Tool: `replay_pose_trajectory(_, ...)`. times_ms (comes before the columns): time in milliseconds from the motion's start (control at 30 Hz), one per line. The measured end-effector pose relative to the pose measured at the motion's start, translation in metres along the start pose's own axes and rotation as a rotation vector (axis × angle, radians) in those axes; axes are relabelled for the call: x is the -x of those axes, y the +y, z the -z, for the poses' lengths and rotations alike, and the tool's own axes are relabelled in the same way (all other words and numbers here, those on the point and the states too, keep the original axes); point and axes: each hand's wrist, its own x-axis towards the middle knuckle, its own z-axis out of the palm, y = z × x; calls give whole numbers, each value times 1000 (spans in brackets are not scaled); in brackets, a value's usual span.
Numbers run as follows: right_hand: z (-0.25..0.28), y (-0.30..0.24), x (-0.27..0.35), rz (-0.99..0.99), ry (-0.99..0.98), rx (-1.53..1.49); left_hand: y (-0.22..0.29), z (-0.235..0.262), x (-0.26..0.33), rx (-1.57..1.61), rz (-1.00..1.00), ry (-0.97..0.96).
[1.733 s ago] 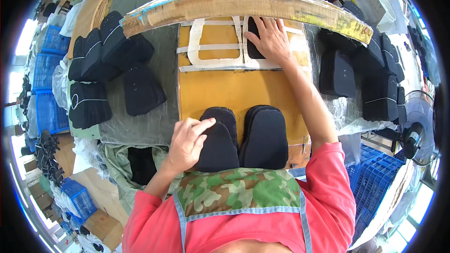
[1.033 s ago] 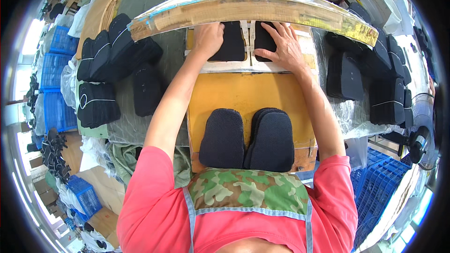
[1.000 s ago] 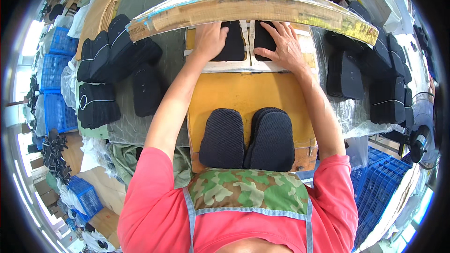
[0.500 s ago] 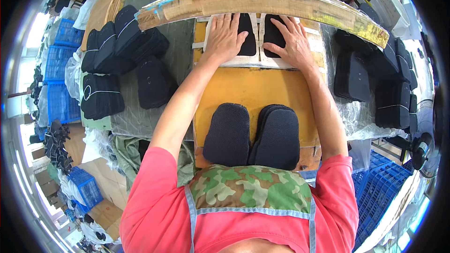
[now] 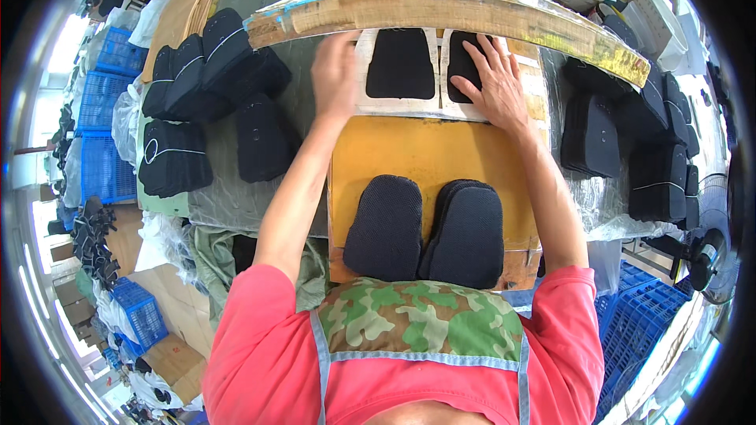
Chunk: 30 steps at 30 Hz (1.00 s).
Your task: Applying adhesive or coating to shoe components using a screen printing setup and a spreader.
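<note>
On a yellow board (image 5: 425, 149) in front of me lies a white frame (image 5: 402, 109) with two openings. A black shoe-sole-shaped pad (image 5: 400, 67) fills the left opening, and another black pad (image 5: 459, 69) shows in the right one. My right hand (image 5: 498, 85) rests flat with spread fingers over the right pad and the frame's edge. Beside the frame's left edge is my left hand (image 5: 335, 75), raised and smeared by motion, so its fingers are unclear. Nearer to me lie a black insole (image 5: 383, 228) and a small stack of black insoles (image 5: 466, 236).
A thick wooden beam (image 5: 441, 14) spans above the frame's far end, close to my fingertips. Tied stacks of black pads (image 5: 175, 159) stand on the left, with more stacks (image 5: 591, 135) on the right. Blue crates (image 5: 642, 311) and a small fan (image 5: 711, 256) are at the right.
My left hand has come off the left pad and moved left, uncovering it. The right hand stays on the right pad, almost unmoved.
</note>
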Motion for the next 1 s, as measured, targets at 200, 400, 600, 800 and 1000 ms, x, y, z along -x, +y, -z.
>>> replay_pose_trajectory(200, 14, 16, 21, -12, 19, -84, 64, 70, -34, 434, -82, 131)
replay_pose_trajectory(400, 105, -40, 55, 101, -270, -342, 62, 96, -7, 376, -115, -105)
replay_pose_trajectory(600, 159, -82, 40, 249, -412, -614, 18, 75, 70, 453, 105, -162)
replay_pose_trajectory(800, 74, -12, -95, 302, 224, 49, 6, 44, 87, 366, 249, -166)
replay_pose_trajectory(1000, 49, 1, -121, 175, -19, 38, -2, 46, 88, 301, 178, -129)
